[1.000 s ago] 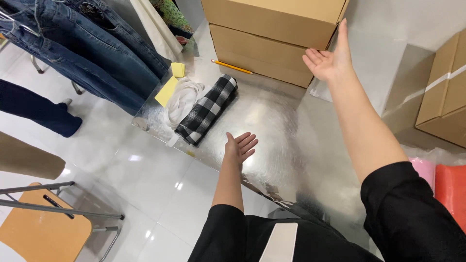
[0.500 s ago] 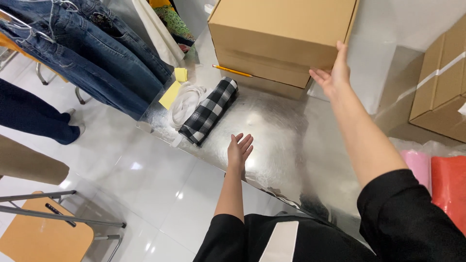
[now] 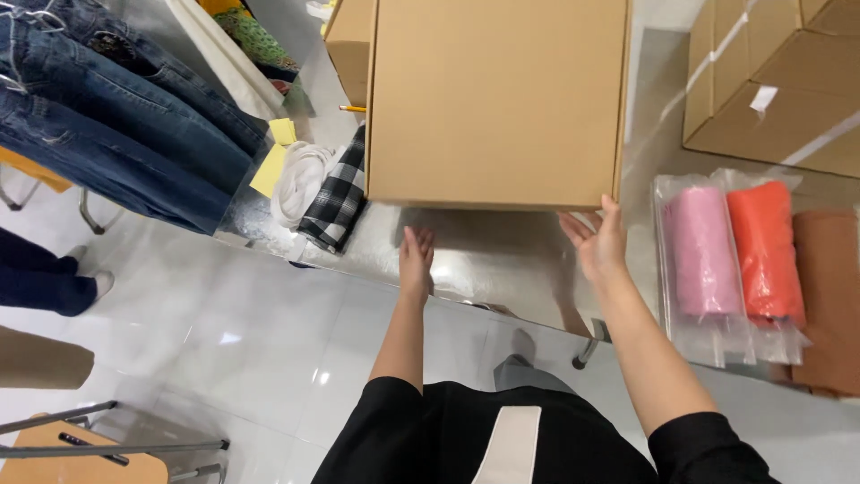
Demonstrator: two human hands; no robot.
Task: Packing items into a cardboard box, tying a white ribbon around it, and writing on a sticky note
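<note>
A large flat brown cardboard box (image 3: 497, 99) fills the upper middle of the head view, above a shiny metal table (image 3: 488, 260). My right hand (image 3: 596, 242) grips the box at its near right corner, fingers up against the edge. My left hand (image 3: 416, 260) rests flat on the table just below the box's near edge, fingers together and holding nothing. A second brown box (image 3: 349, 36) sits behind the first on the left.
A black-and-white checked cloth (image 3: 336, 197), a white garment (image 3: 300, 175) and yellow notes (image 3: 270, 166) lie at the table's left end. Jeans (image 3: 107, 125) hang at left. Bagged pink (image 3: 699, 255), orange (image 3: 761, 251) and brown (image 3: 829, 287) rolls lie at right; taped boxes (image 3: 779, 81) behind.
My right hand has pulled the large box toward me across the table, so it now looms close. My left hand has stayed on the table.
</note>
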